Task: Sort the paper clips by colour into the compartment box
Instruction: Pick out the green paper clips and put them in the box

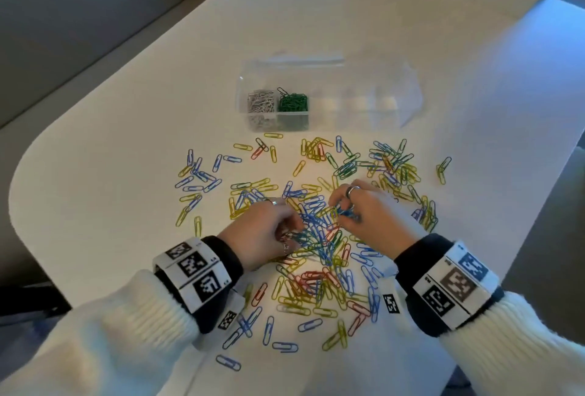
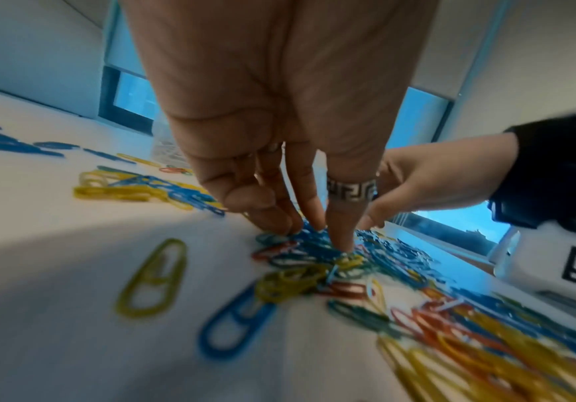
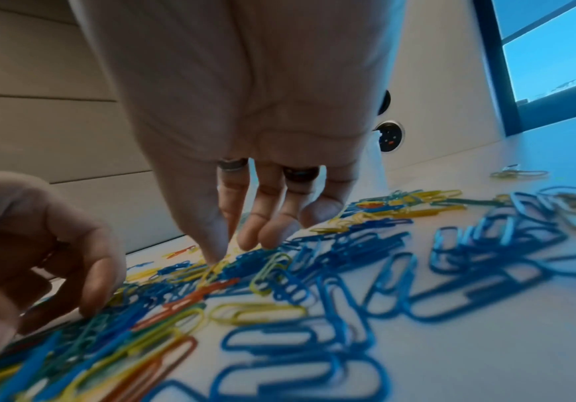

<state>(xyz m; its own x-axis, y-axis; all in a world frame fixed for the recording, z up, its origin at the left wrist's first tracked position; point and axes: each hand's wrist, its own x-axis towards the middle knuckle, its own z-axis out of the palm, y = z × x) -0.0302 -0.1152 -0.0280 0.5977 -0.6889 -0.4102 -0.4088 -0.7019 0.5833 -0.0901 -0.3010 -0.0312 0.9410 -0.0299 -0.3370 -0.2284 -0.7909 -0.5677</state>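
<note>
White bench (image 1: 411,15) with rounded corner. Beige cushioned seat (image 1: 79,15) beyond its far-left edge. Window (image 3: 555,51) with dark frame, blue daylight. Round metal-rimmed socket (image 3: 389,137) set in bench top.

White table (image 1: 411,15) with a rounded near-left corner and a matte top; warm light falls on its middle, and a cool blue cast lies on its far right part. Beige upholstered bench or sofa (image 1: 79,15) along the table's left side, with padded back and seat. Dark-framed window (image 2: 131,95) beyond the table's far end, showing blue daylight; a pale roller blind (image 2: 121,46) hangs over its upper part. Second dark-framed window (image 3: 555,51) seen from the right wrist view, blue sky behind. Beige panelled wall (image 3: 38,95) with horizontal seams. Round cable grommet (image 3: 387,137) set in the table top, another dark one just beyond it.
</note>
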